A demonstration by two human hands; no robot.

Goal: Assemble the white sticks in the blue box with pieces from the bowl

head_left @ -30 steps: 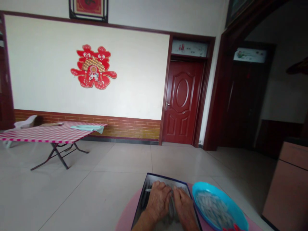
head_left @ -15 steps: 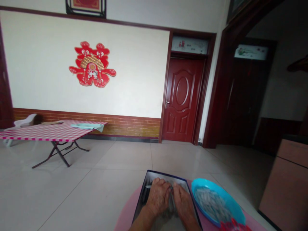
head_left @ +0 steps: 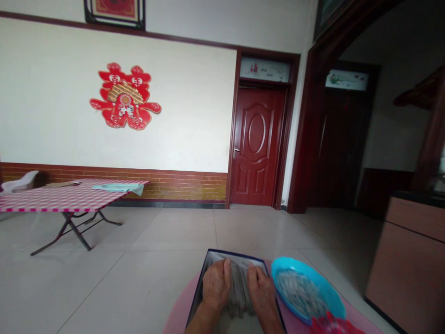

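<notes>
A shallow dark-blue-rimmed box [head_left: 235,253] with a pale inside rests on a pink round surface. Inside it lies a bundle of slim greyish sticks [head_left: 238,290], side by side and slightly blurred; their exact kind is not clear. My left hand [head_left: 216,284] is curled against the left side of the bundle, thumb toward the middle. Against its right side, my right hand [head_left: 261,290] is closed too, its fingers pressed together near the upper end. Both palms are hidden from above. Beside the box, a bright blue basin [head_left: 283,263] holds many similar pale sticks.
Red crinkled plastic [head_left: 330,323] lies by the basin's near edge on the pink surface [head_left: 179,311]. Across the tiled floor [head_left: 149,273], a folding table [head_left: 62,197] with a checked cover stands at left. A brownish cabinet [head_left: 403,260] is at right.
My hands were close together over the sticks, a pale pointed piece by the left fingers. Now they are apart, with the bundle showing between them. The view has turned slightly right.
</notes>
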